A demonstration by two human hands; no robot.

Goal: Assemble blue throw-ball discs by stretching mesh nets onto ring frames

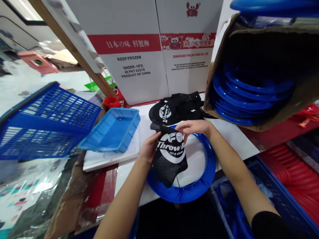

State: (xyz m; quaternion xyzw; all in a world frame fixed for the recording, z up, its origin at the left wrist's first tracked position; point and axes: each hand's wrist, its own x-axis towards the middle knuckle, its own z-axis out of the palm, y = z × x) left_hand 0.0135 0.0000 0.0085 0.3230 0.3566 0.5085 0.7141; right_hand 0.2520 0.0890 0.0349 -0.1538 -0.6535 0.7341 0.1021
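A black mesh cloth (171,159) with white "Throw" lettering hangs between my hands over a blue ring (210,166) lying on the white table (147,191). My left hand (149,146) is closed on the cloth's left edge. My right hand (193,127) pinches its upper right edge, fingers bent, above the ring's top part. More black printed cloths (179,108) lie in a pile just behind the ring. The ring's left part is partly hidden by the cloth.
A light blue tray (112,131) and a blue basket (47,122) are at left. White cartons (147,69) stand behind. A cardboard box with stacked blue rings (249,99) is at upper right. A blue crate (281,189) and red rings (296,176) are at lower right.
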